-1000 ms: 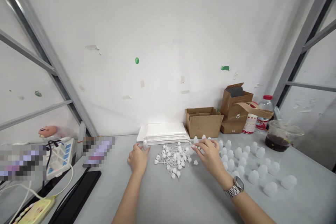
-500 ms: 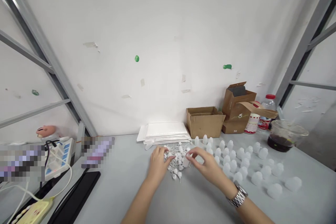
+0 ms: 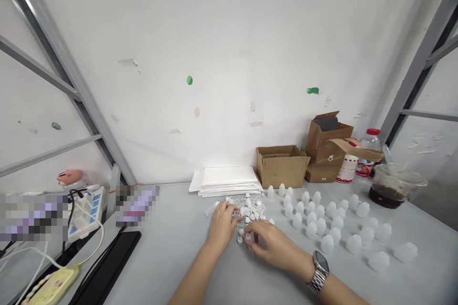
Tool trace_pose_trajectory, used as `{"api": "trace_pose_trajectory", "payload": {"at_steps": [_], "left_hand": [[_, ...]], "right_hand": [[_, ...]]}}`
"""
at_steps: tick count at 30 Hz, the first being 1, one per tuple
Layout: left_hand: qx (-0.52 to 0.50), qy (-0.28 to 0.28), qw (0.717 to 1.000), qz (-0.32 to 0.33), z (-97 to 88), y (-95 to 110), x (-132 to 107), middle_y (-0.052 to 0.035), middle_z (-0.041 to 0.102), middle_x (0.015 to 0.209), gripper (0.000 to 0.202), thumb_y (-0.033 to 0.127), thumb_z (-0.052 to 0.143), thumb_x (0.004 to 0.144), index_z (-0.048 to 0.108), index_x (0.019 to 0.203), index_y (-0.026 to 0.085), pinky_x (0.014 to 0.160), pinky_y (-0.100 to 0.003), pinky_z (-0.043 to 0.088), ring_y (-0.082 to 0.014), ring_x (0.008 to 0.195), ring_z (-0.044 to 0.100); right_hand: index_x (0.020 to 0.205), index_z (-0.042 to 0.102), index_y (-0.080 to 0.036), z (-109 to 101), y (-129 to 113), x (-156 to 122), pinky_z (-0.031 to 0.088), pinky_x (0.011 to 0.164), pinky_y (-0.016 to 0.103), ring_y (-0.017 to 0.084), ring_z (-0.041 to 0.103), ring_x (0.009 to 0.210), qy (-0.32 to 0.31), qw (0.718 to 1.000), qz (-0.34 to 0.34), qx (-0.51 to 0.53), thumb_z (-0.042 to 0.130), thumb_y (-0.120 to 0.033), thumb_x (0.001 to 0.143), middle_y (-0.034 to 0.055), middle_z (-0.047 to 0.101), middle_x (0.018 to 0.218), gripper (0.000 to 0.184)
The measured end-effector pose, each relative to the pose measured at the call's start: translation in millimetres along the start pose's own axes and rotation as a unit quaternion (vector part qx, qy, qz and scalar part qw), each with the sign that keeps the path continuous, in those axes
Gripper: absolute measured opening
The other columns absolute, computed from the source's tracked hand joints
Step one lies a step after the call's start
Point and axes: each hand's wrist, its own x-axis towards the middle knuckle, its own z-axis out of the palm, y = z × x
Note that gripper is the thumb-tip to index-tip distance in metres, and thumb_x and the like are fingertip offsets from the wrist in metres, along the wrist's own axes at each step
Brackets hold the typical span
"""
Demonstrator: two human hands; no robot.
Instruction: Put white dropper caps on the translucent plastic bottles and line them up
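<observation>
On grey tabletop (image 3: 168,267), close to white wall: pile of white plastic dropper tips (image 3: 255,210), tangled together, directly b/w both hands and partly under them. L hand (image 3: 222,226) low at left side of pile, fingers (image 3: 234,214) curled and touching tips; whether anything pinched inside them, cannot tell. R hand (image 3: 277,243) narrow, thumb and fingers closed in pinch around small translucent piece (image 3: 248,238), at near edge of pile. Exact kind of piece hard to tell, mostly hidden by fingers. Silver link watch (image 3: 319,271) on R wrist.

Just beside L hand, toward back of table, one translucent dropper bottle (image 3: 212,208) lying on its side. To right of pile, many translucent bottles (image 3: 311,217) standing upright in loose rows, near R hand but not touching it.

Behind pile, against wall: stack of white padded mailers (image 3: 229,182), next to it open cardboard box (image 3: 281,167), then brown paper carton (image 3: 327,147). Further right, plastic bottle w/ red cap (image 3: 371,152) and clear plastic cup w/ dark liquid (image 3: 393,186).

At left end of table: black flat pad (image 3: 107,267), yellow power strip (image 3: 53,286), white socket panel w/ cables (image 3: 86,214), small pink toy figure (image 3: 69,177). Two pixelated patches (image 3: 138,206) too blurred to tell.
</observation>
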Motion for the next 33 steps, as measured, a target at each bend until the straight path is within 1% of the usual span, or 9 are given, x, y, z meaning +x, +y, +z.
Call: {"api": "trace_pose_trajectory", "payload": {"at_steps": [3,5,8,14,18,21,27,30,33], "left_hand": [[0.022,0.061,0.998,-0.024,-14.8,-8.5,4.0,-0.006,0.056,0.096,0.025,0.031,0.048,0.078,0.058,0.099,0.022,0.084,-0.033,0.037,-0.0215,0.096,0.051],[0.073,0.088,0.989,-0.093,-29.0,-19.7,5.9,-0.0082,0.055,0.098,0.027,0.03,0.05,0.077,0.058,0.101,0.021,0.085,-0.034,0.036,-0.0236,0.098,0.05],[0.108,0.064,0.969,-0.213,-44.5,-38.6,5.7,-0.0113,0.057,0.096,0.029,0.034,0.058,0.069,0.062,0.093,0.02,0.081,-0.036,0.037,-0.0289,0.098,0.05],[0.066,0.056,0.965,-0.248,-40.2,-53.9,3.0,-0.01,0.062,0.089,0.014,0.023,0.067,0.057,0.062,0.07,0.021,0.081,-0.037,0.035,-0.0301,0.097,0.05],[-0.024,0.091,0.961,-0.26,-39.5,-54.4,7.3,-0.0085,0.065,0.085,0.005,0.02,0.063,0.063,0.06,0.067,0.02,0.087,-0.041,0.033,-0.0287,0.1,0.051],[-0.135,0.132,0.944,-0.27,-45.5,-57.7,12.9,-0.0087,0.067,0.083,0.007,0.017,0.058,0.069,0.061,0.075,0.018,0.087,-0.041,0.035,-0.0262,0.097,0.055],[-0.395,0.211,0.859,-0.247,-61.6,-66.1,20.1,-0.011,0.066,0.098,0.02,0.016,0.042,0.082,0.061,0.09,0.015,0.079,-0.03,0.048,-0.0169,0.093,0.061],[-0.467,0.235,0.82,-0.235,-64.7,-67.5,20.9,-0.0104,0.066,0.099,0.023,0.012,0.04,0.082,0.061,0.09,0.016,0.079,-0.027,0.05,-0.0144,0.093,0.061],[-0.489,0.235,0.807,-0.234,-62.8,-68.1,21.4,-0.0099,0.067,0.097,0.023,0.011,0.043,0.08,0.06,0.094,0.016,0.079,-0.027,0.05,-0.0138,0.092,0.062]], "right_hand": [[0.091,0.056,-0.022,-0.3,-0.4,0.3,0.042,0.07,0.027,0.016,0.055,0.073,-0.002,1.0,-0.002,-0.006,0.05,-0.014,0.078,0.0004,0.063,0.082,0.017],[0.092,0.056,-0.022,-0.1,-0.1,0.7,0.042,0.07,0.027,0.016,0.055,0.074,-0.002,1.0,-0.001,-0.008,0.05,-0.015,0.078,0.0005,0.063,0.082,0.017],[0.094,0.056,-0.022,0.6,1.0,0.7,0.042,0.07,0.027,0.016,0.055,0.074,-0.006,1.0,0.002,-0.009,0.05,-0.017,0.079,0.0008,0.062,0.082,0.017],[0.095,0.056,-0.022,2.3,4.0,-0.6,0.043,0.07,0.028,0.016,0.055,0.073,0.004,1.0,-0.008,-0.015,0.049,-0.015,0.079,0.0008,0.062,0.082,0.019],[0.094,0.056,-0.022,3.0,5.1,-0.4,0.043,0.07,0.028,0.015,0.055,0.072,0.002,1.0,-0.01,-0.021,0.049,-0.016,0.08,0.0004,0.062,0.082,0.018],[0.094,0.056,-0.022,2.9,5.3,0.0,0.043,0.07,0.028,0.015,0.055,0.071,0.003,1.0,-0.011,-0.023,0.048,-0.016,0.08,0.0005,0.062,0.082,0.017],[0.093,0.056,-0.022,1.4,4.1,-0.3,0.043,0.069,0.028,0.015,0.055,0.072,0.0,0.999,-0.01,-0.031,0.048,-0.016,0.08,0.0006,0.062,0.082,0.017],[0.093,0.057,-0.023,0.3,2.7,0.0,0.043,0.069,0.028,0.016,0.055,0.073,-0.005,0.999,-0.007,-0.035,0.048,-0.016,0.08,0.0003,0.062,0.082,0.017],[0.093,0.057,-0.023,0.0,2.2,0.4,0.043,0.07,0.029,0.016,0.056,0.073,-0.011,0.999,-0.005,-0.039,0.048,-0.016,0.08,0.0003,0.062,0.083,0.017]]}}
